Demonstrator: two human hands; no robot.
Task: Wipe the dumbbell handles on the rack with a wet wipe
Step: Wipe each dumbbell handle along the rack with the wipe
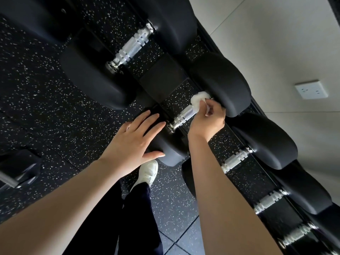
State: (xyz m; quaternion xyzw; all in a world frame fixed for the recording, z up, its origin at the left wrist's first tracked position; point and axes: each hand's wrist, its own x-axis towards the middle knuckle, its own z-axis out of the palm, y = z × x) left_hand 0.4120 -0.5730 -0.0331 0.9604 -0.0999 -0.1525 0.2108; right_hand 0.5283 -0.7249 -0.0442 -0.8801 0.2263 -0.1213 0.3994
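Five chrome handles are seen on the rack point(161, 76), set in a row from far left to near right, close along the wall point(276, 43). The wet wipe point(198, 100) is pinched by the right hand point(207, 119) on the far end of the second handle point(181, 115), close against the far head point(222, 83). The near head point(171, 155) is pressed by the left hand point(132, 142), fingers straight and spread. Open speckled floor point(46, 89) lies to the left.

Crumpled white wet wipe point(199, 100) covers one end of a chrome dumbbell handle point(184, 115).
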